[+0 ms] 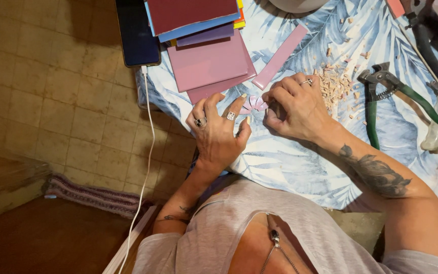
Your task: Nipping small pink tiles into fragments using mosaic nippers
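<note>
Grey shirt collar nearest. Beyond, left hand spread, fingertips on small pink tile petals (fanned on leaf-print tablecloth). Right hand curled, pinching a petal. Tile nippers right; pink tile chips and stacked tiles far.

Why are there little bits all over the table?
Small pale tile chips lie scattered loose on the leaf-patterned tablecloth, beside the right hand and the green-handled nippers. They look like cut-off scraps.
</note>
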